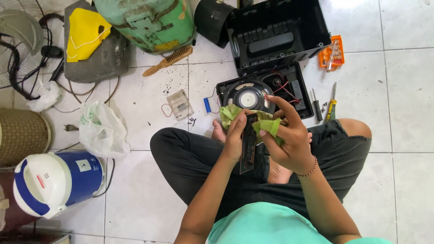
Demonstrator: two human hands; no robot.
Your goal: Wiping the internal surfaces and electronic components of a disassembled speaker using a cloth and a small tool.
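A person sits cross-legged on the white tiled floor, and both hands meet just above the lap. The left hand is wrapped around a long dark circuit board, holding it upright by its left edge, thumb on the face of it. The right hand pinches a light green cloth against the right side of that board, index finger stretched out far over the top; a bead bracelet sits on that wrist. Just beyond the hands lies an opened black speaker case, its near half holding a round speaker cone with red wires running beside it, while the far half stands open with only moulded ribs showing inside. To the right of the case lie two screwdrivers, and further off an orange bit holder carries a row of bits. To the left of the case on the tiles sit a small blue capacitor and a small clear board. Far left, a white plastic bag slumps on the floor, its contents hidden, and near left stands a closed blue and white jug. A wooden brush lies beside a green gas cylinder
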